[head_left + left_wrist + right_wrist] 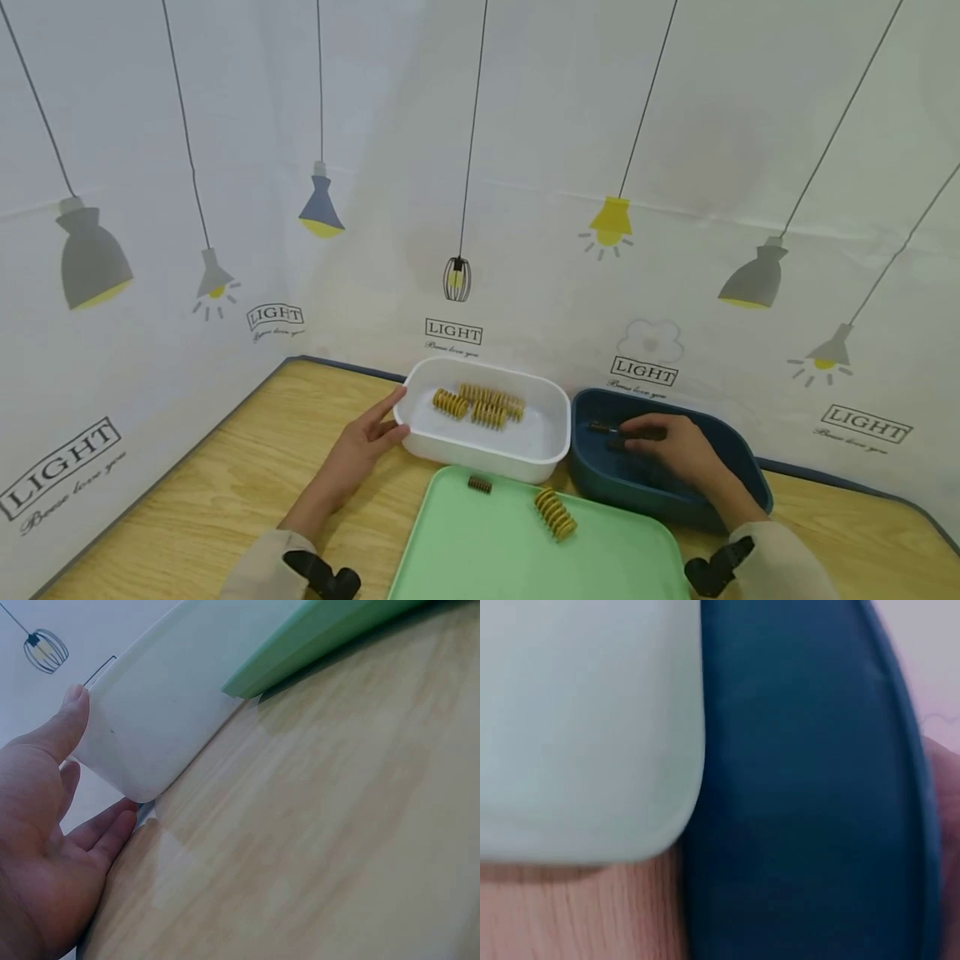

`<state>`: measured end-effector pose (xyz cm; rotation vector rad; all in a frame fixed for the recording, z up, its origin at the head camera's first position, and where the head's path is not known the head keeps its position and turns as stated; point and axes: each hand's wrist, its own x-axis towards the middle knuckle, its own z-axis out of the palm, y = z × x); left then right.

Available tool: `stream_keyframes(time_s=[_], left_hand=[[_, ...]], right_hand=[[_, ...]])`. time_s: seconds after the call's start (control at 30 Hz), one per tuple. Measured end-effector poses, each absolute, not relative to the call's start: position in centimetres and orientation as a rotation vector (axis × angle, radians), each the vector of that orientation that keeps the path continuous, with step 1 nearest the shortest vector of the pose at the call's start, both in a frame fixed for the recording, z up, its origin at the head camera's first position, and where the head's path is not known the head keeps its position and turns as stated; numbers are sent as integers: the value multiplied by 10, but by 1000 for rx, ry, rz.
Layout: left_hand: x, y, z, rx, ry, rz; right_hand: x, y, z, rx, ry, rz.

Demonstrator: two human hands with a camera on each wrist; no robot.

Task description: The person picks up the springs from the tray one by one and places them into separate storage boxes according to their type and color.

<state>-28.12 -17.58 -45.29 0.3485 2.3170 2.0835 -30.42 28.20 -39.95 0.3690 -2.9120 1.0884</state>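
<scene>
My left hand [358, 450] rests against the left end of a white bin [480, 454], its fingers fairly straight. In the left wrist view the thumb [73, 720] touches the bin's wall. Yellow coil springs [489, 414] lie in a small heap inside that bin. My right hand [671, 446] reaches down into a dark blue bin [600, 483], fingertips close to a small dark spring [598, 426] on its floor. I cannot tell whether those fingers hold something. The right wrist view shows mainly the blue bin's outer wall [810, 787], with the hand mostly hidden behind it.
A light green tray [480, 550] lies in front of both bins. On it are one small dark spring [480, 484] and one large yellow spring [555, 514]. The bins stand side by side on a wooden table [247, 450], before a lamp-printed cloth [525, 167].
</scene>
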Motion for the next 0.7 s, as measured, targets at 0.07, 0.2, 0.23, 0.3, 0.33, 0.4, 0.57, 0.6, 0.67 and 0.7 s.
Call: stream_keyframes(time_s=[0.07, 0.2, 0.23, 0.3, 0.33, 0.4, 0.57, 0.6, 0.67, 0.7], left_hand=[[-281, -176, -453, 346, 2323, 2079], [-281, -175, -453, 349, 2317, 2082], [-281, -175, -453, 351, 2316, 2082], [-281, -175, -453, 351, 2313, 2081], [-281, -175, -453, 351, 2314, 2079], [-282, -175, -453, 353, 2315, 2077], [-283, -176, -453, 361, 2325, 2076], [-283, -176, -454, 364, 2324, 2078], [-283, -177, -454, 370, 2322, 2080], [-282, -177, -454, 368, 2320, 2083]], right_hand=[[-301, 280, -397, 358, -2892, 1152], [-288, 271, -388, 325, -2834, 1289], [-283, 268, -385, 317, -2815, 1322], [-273, 262, -380, 292, -2775, 1366], [-267, 259, -377, 276, -2757, 1387], [-254, 251, -373, 240, -2730, 1410], [-223, 227, -368, 190, -2687, 1480], [-218, 222, -368, 191, -2685, 1491], [-210, 215, -369, 209, -2688, 1506], [-207, 211, -370, 221, -2694, 1512]])
